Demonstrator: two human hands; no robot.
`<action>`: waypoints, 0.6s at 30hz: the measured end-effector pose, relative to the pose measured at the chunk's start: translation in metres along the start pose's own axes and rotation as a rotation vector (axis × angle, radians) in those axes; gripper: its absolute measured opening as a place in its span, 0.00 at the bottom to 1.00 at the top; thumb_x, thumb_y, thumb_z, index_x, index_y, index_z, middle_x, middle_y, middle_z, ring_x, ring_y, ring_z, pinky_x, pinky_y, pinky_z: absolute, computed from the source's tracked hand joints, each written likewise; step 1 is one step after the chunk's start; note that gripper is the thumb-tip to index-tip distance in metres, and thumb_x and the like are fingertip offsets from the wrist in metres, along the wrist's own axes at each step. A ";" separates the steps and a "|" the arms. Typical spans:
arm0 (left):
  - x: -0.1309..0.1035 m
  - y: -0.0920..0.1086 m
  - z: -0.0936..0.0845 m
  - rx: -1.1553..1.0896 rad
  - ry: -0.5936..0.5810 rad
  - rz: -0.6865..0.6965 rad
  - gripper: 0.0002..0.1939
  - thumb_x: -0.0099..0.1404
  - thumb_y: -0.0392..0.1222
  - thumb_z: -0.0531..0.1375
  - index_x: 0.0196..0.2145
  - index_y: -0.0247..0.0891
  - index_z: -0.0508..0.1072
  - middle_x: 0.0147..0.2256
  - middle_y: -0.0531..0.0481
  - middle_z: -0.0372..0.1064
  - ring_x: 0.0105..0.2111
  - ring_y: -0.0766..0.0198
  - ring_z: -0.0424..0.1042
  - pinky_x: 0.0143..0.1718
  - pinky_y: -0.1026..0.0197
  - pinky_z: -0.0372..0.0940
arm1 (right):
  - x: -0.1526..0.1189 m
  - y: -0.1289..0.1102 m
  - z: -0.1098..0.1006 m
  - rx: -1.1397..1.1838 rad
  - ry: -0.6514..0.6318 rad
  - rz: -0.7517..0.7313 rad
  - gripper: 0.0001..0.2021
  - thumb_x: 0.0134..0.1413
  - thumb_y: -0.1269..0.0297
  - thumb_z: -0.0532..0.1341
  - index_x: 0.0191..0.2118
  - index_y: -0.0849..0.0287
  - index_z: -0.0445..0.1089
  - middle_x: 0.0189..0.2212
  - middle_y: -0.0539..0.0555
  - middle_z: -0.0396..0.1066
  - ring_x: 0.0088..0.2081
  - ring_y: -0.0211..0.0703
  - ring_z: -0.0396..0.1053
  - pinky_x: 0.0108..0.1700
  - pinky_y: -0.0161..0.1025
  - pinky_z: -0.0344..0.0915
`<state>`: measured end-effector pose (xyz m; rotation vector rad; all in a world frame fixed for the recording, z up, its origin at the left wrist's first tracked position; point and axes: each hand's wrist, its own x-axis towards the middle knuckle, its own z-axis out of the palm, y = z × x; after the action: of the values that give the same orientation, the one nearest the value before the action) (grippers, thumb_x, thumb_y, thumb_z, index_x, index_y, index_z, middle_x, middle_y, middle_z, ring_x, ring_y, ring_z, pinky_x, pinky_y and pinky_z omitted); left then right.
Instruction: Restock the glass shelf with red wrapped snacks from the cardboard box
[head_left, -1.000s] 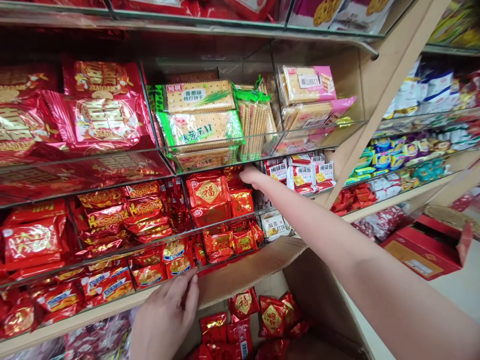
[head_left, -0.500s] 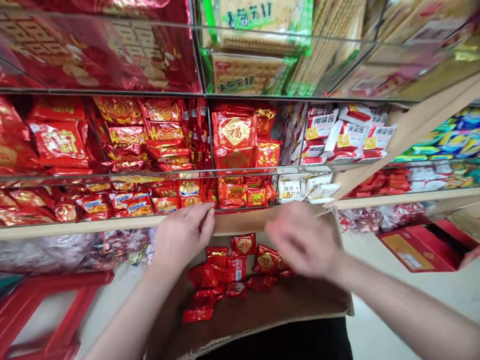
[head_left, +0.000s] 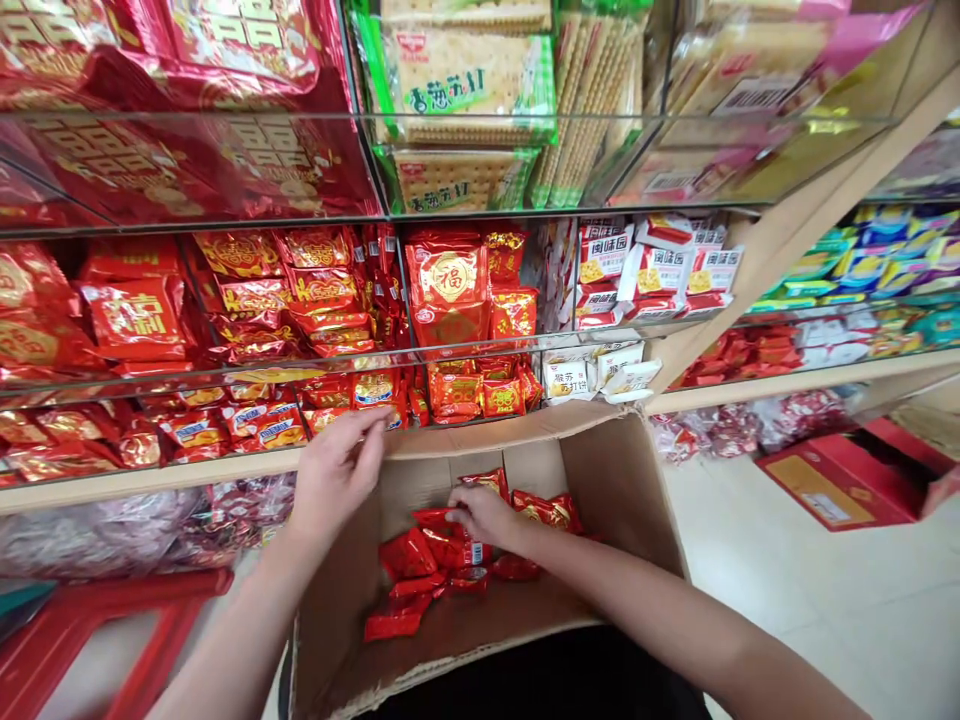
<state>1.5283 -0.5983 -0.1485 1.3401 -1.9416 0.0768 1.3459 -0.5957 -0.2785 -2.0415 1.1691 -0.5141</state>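
My right hand [head_left: 484, 515] reaches down into an open cardboard box [head_left: 615, 470], its fingers closed on a small red snack packet [head_left: 431, 518]. Several more shiny red packets [head_left: 409, 555] lie loose around it on the box's bottom, some with gold print. At the box's far left corner, my left hand [head_left: 337, 465] hovers by the shelf edge. Its fingers are loosely bent, a gap shows between thumb and forefinger, and nothing is seen in them. Right above is a shelf bin of red packets [head_left: 454, 392].
Clear-fronted shelves [head_left: 247, 372] hold sorted packets across the front. White cracker packets [head_left: 566, 378] fill a bin on the right. A red carton [head_left: 847, 480] lies on the floor [head_left: 795, 620] at right. A red plastic stool [head_left: 112, 620] stands at lower left.
My right hand has moved left and down from the box's far right rim to the packets inside. My left hand has shifted slightly left. The view has tilted up a little.
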 end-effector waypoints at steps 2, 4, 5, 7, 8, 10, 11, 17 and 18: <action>-0.011 0.006 -0.002 -0.090 0.042 -0.009 0.14 0.63 0.35 0.50 0.46 0.39 0.65 0.39 0.47 0.72 0.38 0.64 0.72 0.41 0.61 0.66 | -0.018 -0.009 -0.022 0.084 0.048 0.020 0.04 0.51 0.68 0.56 0.27 0.58 0.65 0.23 0.48 0.66 0.26 0.36 0.64 0.31 0.33 0.60; -0.023 0.020 -0.002 -0.164 0.052 0.013 0.16 0.62 0.34 0.52 0.48 0.40 0.63 0.42 0.47 0.70 0.40 0.63 0.70 0.43 0.59 0.65 | -0.037 -0.022 -0.047 0.294 0.108 0.067 0.06 0.52 0.64 0.56 0.27 0.58 0.63 0.22 0.47 0.64 0.24 0.34 0.61 0.29 0.32 0.59; -0.028 0.029 -0.002 -0.202 0.037 0.021 0.17 0.61 0.34 0.53 0.49 0.41 0.63 0.44 0.46 0.69 0.41 0.62 0.70 0.43 0.58 0.65 | -0.045 -0.029 -0.059 0.434 0.134 0.092 0.07 0.52 0.62 0.56 0.26 0.58 0.62 0.22 0.46 0.63 0.24 0.34 0.60 0.28 0.32 0.59; -0.034 0.046 0.001 -0.288 -0.076 -0.036 0.20 0.62 0.37 0.53 0.52 0.40 0.60 0.44 0.45 0.68 0.40 0.62 0.70 0.41 0.60 0.66 | -0.059 -0.044 -0.078 0.680 0.169 0.126 0.09 0.50 0.59 0.58 0.26 0.58 0.61 0.22 0.46 0.62 0.23 0.34 0.59 0.27 0.32 0.59; -0.036 0.053 0.004 -0.317 -0.161 -0.083 0.19 0.62 0.40 0.52 0.51 0.40 0.61 0.41 0.47 0.69 0.37 0.63 0.71 0.37 0.62 0.67 | -0.064 -0.050 -0.084 0.739 0.186 0.132 0.10 0.49 0.59 0.59 0.25 0.58 0.61 0.22 0.47 0.62 0.23 0.34 0.59 0.27 0.33 0.59; -0.035 0.064 0.009 -0.335 -0.298 -0.155 0.13 0.64 0.43 0.50 0.43 0.39 0.67 0.29 0.52 0.71 0.26 0.66 0.71 0.27 0.67 0.66 | -0.070 -0.062 -0.088 0.783 0.246 0.147 0.11 0.47 0.58 0.60 0.24 0.58 0.61 0.20 0.47 0.61 0.23 0.34 0.59 0.26 0.33 0.58; -0.034 0.067 0.012 -0.326 -0.306 -0.164 0.12 0.64 0.44 0.49 0.37 0.39 0.70 0.24 0.55 0.69 0.21 0.67 0.69 0.24 0.68 0.65 | -0.071 -0.067 -0.087 0.799 0.294 0.160 0.11 0.47 0.57 0.60 0.23 0.58 0.62 0.19 0.46 0.60 0.22 0.35 0.59 0.25 0.33 0.57; -0.014 0.077 0.013 -0.299 -0.078 -0.149 0.14 0.64 0.44 0.48 0.26 0.40 0.68 0.15 0.58 0.61 0.13 0.70 0.63 0.15 0.70 0.59 | -0.071 -0.093 -0.086 1.024 0.362 0.063 0.16 0.40 0.58 0.65 0.38 0.53 0.66 0.32 0.52 0.70 0.35 0.44 0.68 0.37 0.41 0.65; -0.010 0.078 0.010 -0.326 -0.083 -0.149 0.13 0.64 0.45 0.48 0.28 0.40 0.69 0.14 0.58 0.61 0.14 0.70 0.63 0.15 0.70 0.60 | -0.070 -0.096 -0.097 0.971 0.363 0.032 0.15 0.41 0.60 0.64 0.38 0.53 0.66 0.32 0.53 0.71 0.35 0.44 0.69 0.37 0.42 0.66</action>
<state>1.4600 -0.5600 -0.1339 1.2771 -1.8202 -0.3580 1.3038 -0.5413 -0.1419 -1.1099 0.8700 -1.1930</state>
